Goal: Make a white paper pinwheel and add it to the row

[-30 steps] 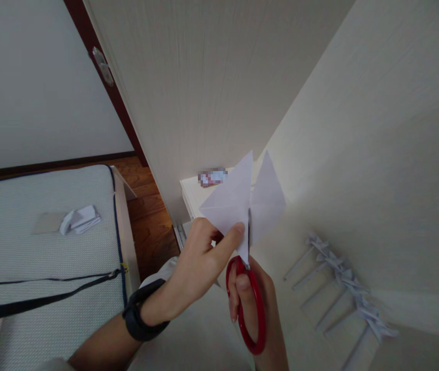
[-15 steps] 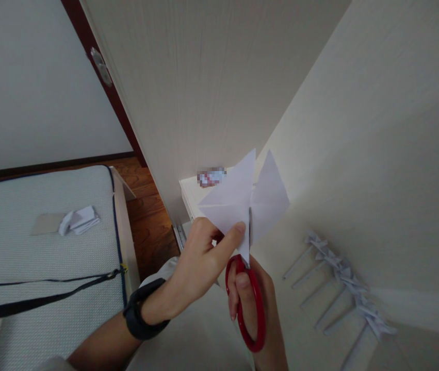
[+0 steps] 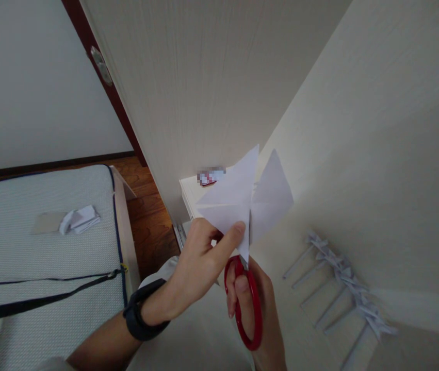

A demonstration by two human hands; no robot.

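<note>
Standing by, I see the left hand (image 3: pixel 201 270) pinching a slit white paper square (image 3: pixel 227 190) at its 7 o'clock edge. The right hand (image 3: pixel 263 296), at 6 o'clock, is wrapped round red-handled metal scissors (image 3: pixel 258 314), blades in the paper's slit.

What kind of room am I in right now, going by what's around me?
Probably a bedroom: a pale, textured mattress with dark blue edging lies beside a light wooden bed-frame rail, with a glossy brown wooden floor next to it.

white paper's (image 3: pixel 238 193) upper tips further right, red scissors (image 3: pixel 258 312) slightly left
</note>
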